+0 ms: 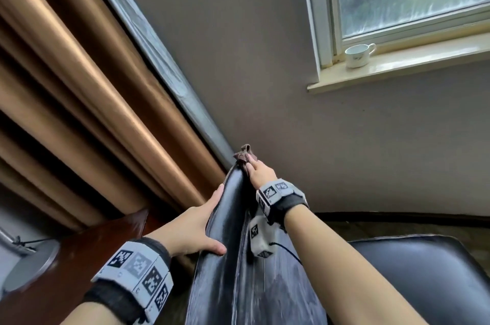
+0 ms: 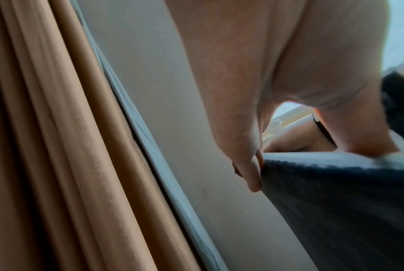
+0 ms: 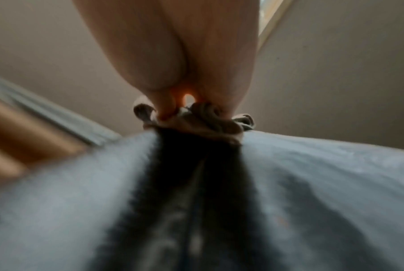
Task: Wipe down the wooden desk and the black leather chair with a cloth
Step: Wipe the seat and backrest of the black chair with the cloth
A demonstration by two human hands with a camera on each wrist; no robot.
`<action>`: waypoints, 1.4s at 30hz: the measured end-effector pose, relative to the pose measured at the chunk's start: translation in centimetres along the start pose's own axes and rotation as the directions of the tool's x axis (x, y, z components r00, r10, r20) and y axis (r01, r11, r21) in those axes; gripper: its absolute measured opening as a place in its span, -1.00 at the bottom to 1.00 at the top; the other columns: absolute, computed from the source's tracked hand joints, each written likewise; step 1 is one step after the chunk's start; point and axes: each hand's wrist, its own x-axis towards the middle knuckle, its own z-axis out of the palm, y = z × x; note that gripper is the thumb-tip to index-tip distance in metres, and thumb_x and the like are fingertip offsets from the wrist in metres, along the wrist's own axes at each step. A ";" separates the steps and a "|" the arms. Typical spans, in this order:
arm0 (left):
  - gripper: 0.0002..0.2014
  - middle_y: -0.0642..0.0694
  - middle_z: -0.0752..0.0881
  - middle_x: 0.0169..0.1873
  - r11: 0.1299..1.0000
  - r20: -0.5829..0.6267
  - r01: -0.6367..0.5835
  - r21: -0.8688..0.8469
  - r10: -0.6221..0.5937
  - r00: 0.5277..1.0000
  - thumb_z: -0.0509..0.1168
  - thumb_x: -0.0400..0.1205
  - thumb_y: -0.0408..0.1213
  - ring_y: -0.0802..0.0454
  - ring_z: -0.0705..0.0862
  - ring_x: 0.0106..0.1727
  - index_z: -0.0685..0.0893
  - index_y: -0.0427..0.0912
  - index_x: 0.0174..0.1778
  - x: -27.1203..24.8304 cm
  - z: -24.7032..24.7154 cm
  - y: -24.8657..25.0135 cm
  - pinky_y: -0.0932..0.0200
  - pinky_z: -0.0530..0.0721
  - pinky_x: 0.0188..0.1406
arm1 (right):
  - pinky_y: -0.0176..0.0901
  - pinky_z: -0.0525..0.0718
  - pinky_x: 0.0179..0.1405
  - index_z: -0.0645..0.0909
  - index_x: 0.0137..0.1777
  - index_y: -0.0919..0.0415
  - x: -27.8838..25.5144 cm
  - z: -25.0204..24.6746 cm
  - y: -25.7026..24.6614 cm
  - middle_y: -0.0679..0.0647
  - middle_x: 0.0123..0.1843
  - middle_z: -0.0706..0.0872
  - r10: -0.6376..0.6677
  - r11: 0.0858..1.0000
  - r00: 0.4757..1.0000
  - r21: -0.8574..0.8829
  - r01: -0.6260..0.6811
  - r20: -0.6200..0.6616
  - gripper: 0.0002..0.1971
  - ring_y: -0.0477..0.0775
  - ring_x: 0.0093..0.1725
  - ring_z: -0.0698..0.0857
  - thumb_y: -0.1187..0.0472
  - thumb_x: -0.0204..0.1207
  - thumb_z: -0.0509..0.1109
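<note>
The black leather chair's backrest (image 1: pixel 230 239) runs up the middle of the head view, seen almost edge-on, with its seat (image 1: pixel 424 271) at the lower right. My left hand (image 1: pixel 196 229) grips the backrest's left edge, thumb on the near face and fingers behind. In the left wrist view those fingers (image 2: pixel 249 165) wrap the dark leather edge (image 2: pixel 335 201). My right hand (image 1: pixel 261 173) holds a bunched brown cloth (image 1: pixel 243 155) against the backrest's far top corner. The right wrist view shows the cloth (image 3: pixel 196 122) pinched under my fingertips (image 3: pixel 164 106) on the leather (image 3: pixel 312 183). The reddish wooden desk (image 1: pixel 100 245) lies at lower left.
Tan curtains (image 1: pixel 66 86) hang at the left beside a grey vertical trim (image 1: pixel 159 54). A white cup (image 1: pixel 358 55) stands on the window sill (image 1: pixel 424 62) at upper right. A grey round base (image 1: pixel 31 266) sits on the desk. A plain wall is behind the chair.
</note>
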 end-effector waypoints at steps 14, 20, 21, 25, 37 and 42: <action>-0.40 0.16 0.54 0.23 0.938 0.013 0.235 -0.255 -0.240 0.971 0.09 0.74 -0.38 0.26 0.55 -0.02 -0.05 0.27 0.50 -3.6 1.6 0.5 0.45 0.61 -0.48 | -0.43 -0.14 0.59 0.43 0.45 0.09 -26.1 6.3 4.1 0.04 0.65 -0.11 -0.705 0.697 0.676 0.033 0.717 0.215 -0.42 -0.08 0.66 -0.19 -0.15 0.66 -0.21; -0.47 -0.04 0.62 0.18 0.959 -0.057 0.213 -0.186 -0.227 0.972 0.04 0.75 -0.44 0.20 0.60 -0.02 0.17 0.09 0.60 -6.9 2.5 0.8 0.50 0.60 -0.12 | -0.23 -0.09 0.64 0.50 0.40 0.30 -24.8 4.1 2.7 0.14 0.66 0.09 -0.746 0.622 0.568 0.058 0.781 0.347 -0.49 0.02 0.67 -0.15 0.00 0.70 -0.07; -0.45 -0.10 0.65 0.13 0.949 -0.041 0.226 -0.219 -0.241 0.970 0.06 0.75 -0.41 0.18 0.63 -0.15 0.13 0.20 0.57 -7.7 2.9 0.9 0.40 0.67 -0.32 | -0.15 -0.04 0.66 0.52 0.36 0.34 -26.4 3.9 3.4 0.18 0.66 0.13 -0.784 0.555 0.485 0.087 0.828 0.386 -0.59 0.06 0.67 -0.11 0.12 0.71 0.01; -0.37 -0.18 0.64 0.30 0.935 -0.051 0.263 -0.238 -0.283 0.958 0.17 0.72 -0.24 0.04 0.65 0.06 0.04 0.31 0.60 -10.1 4.9 1.2 0.23 0.73 -0.31 | -0.07 0.26 0.59 0.56 0.20 0.33 -28.2 3.0 4.7 0.12 0.66 0.16 -0.842 0.399 0.307 0.127 0.908 0.444 -0.78 0.01 0.67 0.01 0.31 0.67 0.15; -0.38 -0.13 0.42 0.48 0.924 -0.111 0.287 -0.251 -0.322 0.940 0.10 0.75 -0.22 -0.06 0.70 -0.10 -0.04 0.37 0.60 -14.1 7.9 2.1 0.17 0.74 -0.53 | -0.13 0.24 0.59 0.48 0.10 0.26 -34.7 4.4 6.6 0.15 0.66 0.12 -0.880 0.347 0.281 0.114 0.931 0.384 -0.84 0.10 0.67 0.04 0.31 0.68 0.07; -0.06 -0.34 0.57 0.20 0.941 -0.006 0.292 -0.170 -0.298 0.955 0.33 0.63 -0.17 -0.04 0.69 -0.37 -0.34 0.39 0.55 -16.6 9.3 2.3 0.15 0.76 -0.41 | 0.04 0.35 0.54 0.44 0.42 0.23 -37.7 6.1 9.8 0.10 0.68 0.05 -0.820 0.443 0.386 0.040 0.896 0.423 -0.67 0.09 0.67 -0.03 0.28 0.73 0.03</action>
